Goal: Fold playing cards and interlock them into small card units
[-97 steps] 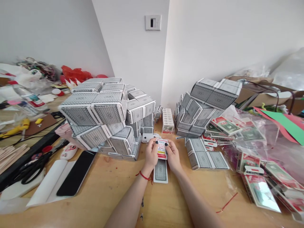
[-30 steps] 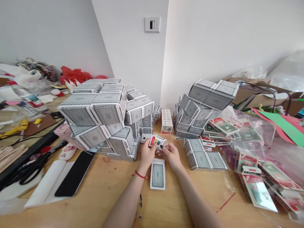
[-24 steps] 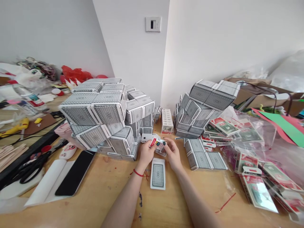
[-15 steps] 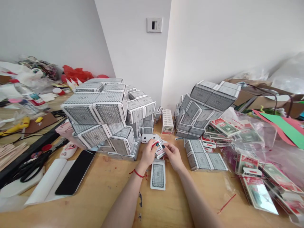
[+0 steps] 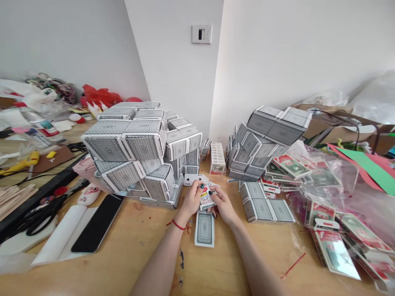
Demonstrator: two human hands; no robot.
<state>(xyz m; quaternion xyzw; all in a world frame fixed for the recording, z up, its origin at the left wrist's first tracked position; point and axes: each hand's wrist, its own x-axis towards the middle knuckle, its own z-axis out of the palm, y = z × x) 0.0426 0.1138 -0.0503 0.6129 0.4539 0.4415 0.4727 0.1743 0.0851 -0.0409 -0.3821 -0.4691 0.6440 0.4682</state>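
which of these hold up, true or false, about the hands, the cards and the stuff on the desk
1. The left hand and right hand both grip a red-and-white card. True.
2. A face-down deck lies on the table, nearer the person than the hands. True.
3. The black phone lies to the right of the hands. False: it lies to their left.
4. The left wrist is bare. False: a red string circles it.
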